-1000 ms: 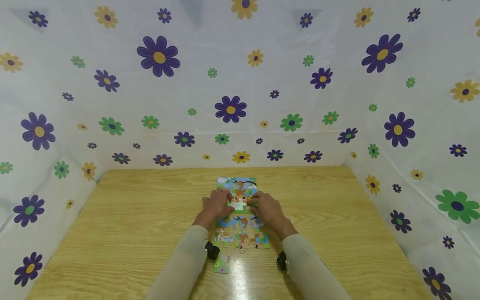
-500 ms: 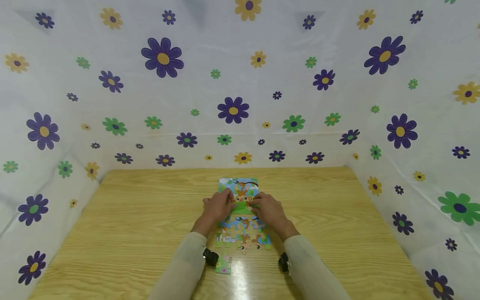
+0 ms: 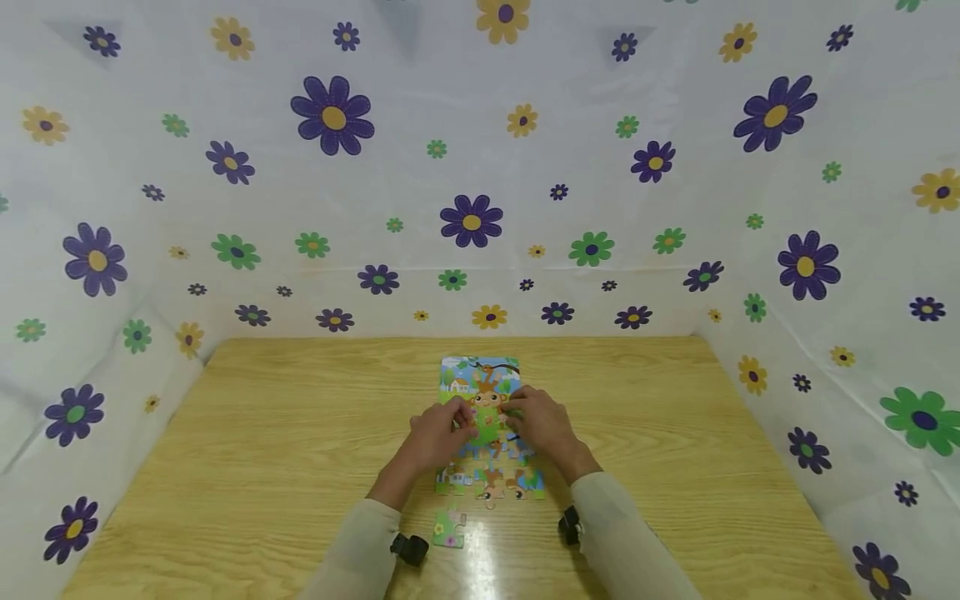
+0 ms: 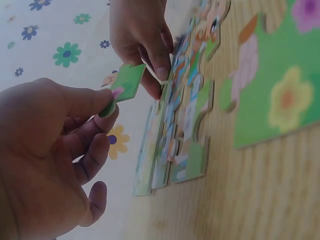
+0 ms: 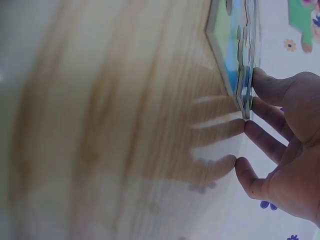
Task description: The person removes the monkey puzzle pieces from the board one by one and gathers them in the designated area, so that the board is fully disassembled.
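My left hand pinches a green jigsaw piece between thumb and forefinger, raised off the table and tilted, its other fingers loosely bent. In the head view that piece overlaps the lower part of a monkey picture board. At the board's right side is my right hand. The right wrist view shows its thumb and fingertips right at the board's edge, other fingers spread with their tips at the table. Below the board, partly joined jigsaw pieces lie in rows, some hidden behind the left hand.
A separate green flower corner piece lies nearer the person, beside the left wrist camera. The wooden table is enclosed by a white flower-print sheet at the back and sides.
My left hand has drawn back toward the person and slightly lifted, bringing the green piece off the picture board's lower half. The piece's face has turned from pale to green. My right hand has barely moved.
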The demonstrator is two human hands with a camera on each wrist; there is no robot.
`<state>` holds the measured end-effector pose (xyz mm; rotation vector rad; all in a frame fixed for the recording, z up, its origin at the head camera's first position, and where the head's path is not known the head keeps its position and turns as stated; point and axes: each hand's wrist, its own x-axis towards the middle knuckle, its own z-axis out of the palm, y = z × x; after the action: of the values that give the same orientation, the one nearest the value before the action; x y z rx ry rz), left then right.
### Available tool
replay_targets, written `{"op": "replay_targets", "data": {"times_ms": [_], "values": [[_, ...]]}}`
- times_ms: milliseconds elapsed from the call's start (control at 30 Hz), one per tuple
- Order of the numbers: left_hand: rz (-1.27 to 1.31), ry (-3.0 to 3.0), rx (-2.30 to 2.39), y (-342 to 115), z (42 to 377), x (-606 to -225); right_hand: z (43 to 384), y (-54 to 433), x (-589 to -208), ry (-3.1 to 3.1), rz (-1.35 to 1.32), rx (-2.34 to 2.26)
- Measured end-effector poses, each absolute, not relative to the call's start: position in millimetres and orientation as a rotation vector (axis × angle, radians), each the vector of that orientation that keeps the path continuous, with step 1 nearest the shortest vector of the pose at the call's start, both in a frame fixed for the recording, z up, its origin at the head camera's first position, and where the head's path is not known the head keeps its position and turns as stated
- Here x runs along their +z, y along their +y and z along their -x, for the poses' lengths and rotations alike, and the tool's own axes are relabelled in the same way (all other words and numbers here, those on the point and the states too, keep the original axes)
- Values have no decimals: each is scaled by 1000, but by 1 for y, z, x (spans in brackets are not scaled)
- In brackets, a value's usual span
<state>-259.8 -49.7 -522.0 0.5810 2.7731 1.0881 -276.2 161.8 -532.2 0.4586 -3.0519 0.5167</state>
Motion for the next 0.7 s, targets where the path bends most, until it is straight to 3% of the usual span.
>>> {"op": "replay_targets", "data": {"times_ms": [700], "values": [[-710,2701,1013,-49,210,-532,279,163,-537,-3046,-449,540]]}}
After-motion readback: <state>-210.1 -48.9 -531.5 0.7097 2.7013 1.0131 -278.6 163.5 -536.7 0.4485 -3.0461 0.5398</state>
